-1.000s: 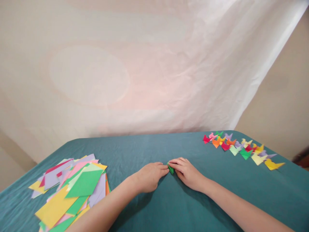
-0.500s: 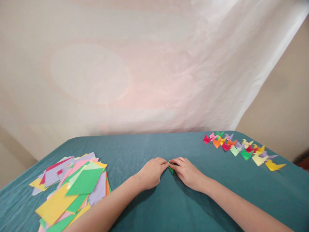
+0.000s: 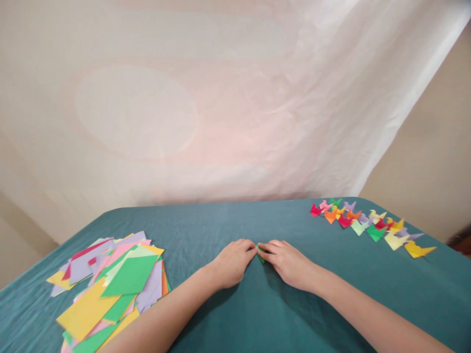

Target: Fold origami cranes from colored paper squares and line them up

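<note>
A small folded piece of green paper (image 3: 261, 257) is pinched between my two hands, low over the middle of the table. My left hand (image 3: 235, 262) grips it from the left, thumb and fingers closed together at its upper end. From the other side my right hand (image 3: 285, 260) holds it with closed fingertips. Most of the paper is covered by my fingers, so its folded shape is hard to make out.
To the left lies a loose pile of coloured paper sheets (image 3: 130, 274). Rows of small folded paper birds (image 3: 375, 233) stand at the right. A dark green cloth (image 3: 235, 318) covers the table, and a pale sheet (image 3: 228, 98) hangs behind it.
Both hands stay in nearly the same place, still on the green paper. Slightly less of the paper shows between my fingers now.
</note>
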Motion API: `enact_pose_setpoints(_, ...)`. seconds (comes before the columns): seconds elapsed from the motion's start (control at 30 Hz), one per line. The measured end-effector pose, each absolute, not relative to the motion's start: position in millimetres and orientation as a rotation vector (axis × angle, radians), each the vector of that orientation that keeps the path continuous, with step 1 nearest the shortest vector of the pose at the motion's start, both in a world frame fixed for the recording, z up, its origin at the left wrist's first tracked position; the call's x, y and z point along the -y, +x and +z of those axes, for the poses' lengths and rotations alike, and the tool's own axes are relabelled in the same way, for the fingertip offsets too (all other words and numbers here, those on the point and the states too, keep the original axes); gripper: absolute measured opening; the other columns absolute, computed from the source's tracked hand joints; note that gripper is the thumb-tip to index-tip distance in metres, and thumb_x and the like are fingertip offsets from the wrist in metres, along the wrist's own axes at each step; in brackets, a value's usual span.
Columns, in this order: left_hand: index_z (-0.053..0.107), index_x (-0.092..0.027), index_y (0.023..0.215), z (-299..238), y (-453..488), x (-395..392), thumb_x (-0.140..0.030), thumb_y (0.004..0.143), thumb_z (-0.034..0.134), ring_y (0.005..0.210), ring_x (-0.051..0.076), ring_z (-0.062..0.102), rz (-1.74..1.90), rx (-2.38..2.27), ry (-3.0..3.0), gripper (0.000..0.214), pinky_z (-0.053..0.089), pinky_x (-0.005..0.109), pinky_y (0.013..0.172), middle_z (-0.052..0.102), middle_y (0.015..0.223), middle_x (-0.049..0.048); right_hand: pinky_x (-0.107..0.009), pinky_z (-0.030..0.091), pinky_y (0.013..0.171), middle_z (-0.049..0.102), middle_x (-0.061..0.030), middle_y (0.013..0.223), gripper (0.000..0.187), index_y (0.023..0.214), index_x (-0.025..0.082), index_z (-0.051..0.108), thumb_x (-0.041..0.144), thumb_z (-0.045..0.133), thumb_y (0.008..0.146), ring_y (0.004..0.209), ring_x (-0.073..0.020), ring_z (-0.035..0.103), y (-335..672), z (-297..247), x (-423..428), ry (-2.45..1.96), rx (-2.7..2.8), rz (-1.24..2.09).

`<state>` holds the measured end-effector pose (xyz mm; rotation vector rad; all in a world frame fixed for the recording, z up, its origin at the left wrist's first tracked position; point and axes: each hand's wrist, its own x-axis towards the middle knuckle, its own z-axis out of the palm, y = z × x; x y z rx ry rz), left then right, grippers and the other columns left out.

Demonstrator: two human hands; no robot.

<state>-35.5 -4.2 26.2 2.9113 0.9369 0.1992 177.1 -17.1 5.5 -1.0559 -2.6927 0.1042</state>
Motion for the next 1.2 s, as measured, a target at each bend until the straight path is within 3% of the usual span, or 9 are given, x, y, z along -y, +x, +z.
enact_pose_setpoints(0.27,0.05,-0.018,0.116,25.3,-37.1,3.1,-0.007,0.077,0.043,0.105,0.022,0.049,0.189,-0.93,2.91,0.041,0.039,0.034,0.091,0.052,0.115,0.0091,-0.038,0.037,0.093,0.047,-0.006,0.133,0.047,0.129,0.027,0.046,0.01,0.039,0.086,0.115,-0.0211,0.045,187.1,11.9,15.1,-0.984,2.752,0.195)
enact_pose_setpoints(0.53,0.051,-0.019,0.114,25.1,-34.9,2.9,-0.009,0.082,0.04,0.101,0.02,0.051,0.232,-0.976,2.954,0.035,0.041,0.032,0.088,0.054,0.112,0.0074,-0.036,0.041,0.089,0.058,-0.0047,0.121,0.039,0.121,0.024,0.054,0.012,0.04,0.086,0.106,-0.0193,0.051,182.3,-0.2,10.8,-0.995,2.576,0.199)
enact_pose_setpoints(0.73,0.057,-0.019,0.099,36.6,-31.0,11.0,-0.014,0.083,0.042,0.091,0.019,0.054,0.202,-1.032,2.994,0.022,0.043,0.032,0.081,0.056,0.099,0.0067,-0.038,0.043,0.085,0.061,-0.0076,0.115,0.038,0.118,0.02,0.056,0.01,0.041,0.085,0.101,-0.0194,0.053,182.6,-11.8,8.5,-0.978,2.477,0.156)
enact_pose_setpoints(1.2,0.055,-0.017,0.108,37.6,-31.7,15.9,-0.015,0.081,0.046,0.102,0.021,0.052,0.201,-0.834,3.103,0.028,0.04,0.034,0.089,0.059,0.106,0.0083,-0.038,0.043,0.085,0.061,-0.007,0.114,0.04,0.123,0.023,0.052,0.012,0.042,0.087,0.1,-0.02,0.052,183.8,-17.7,5.4,-0.956,2.453,0.172)
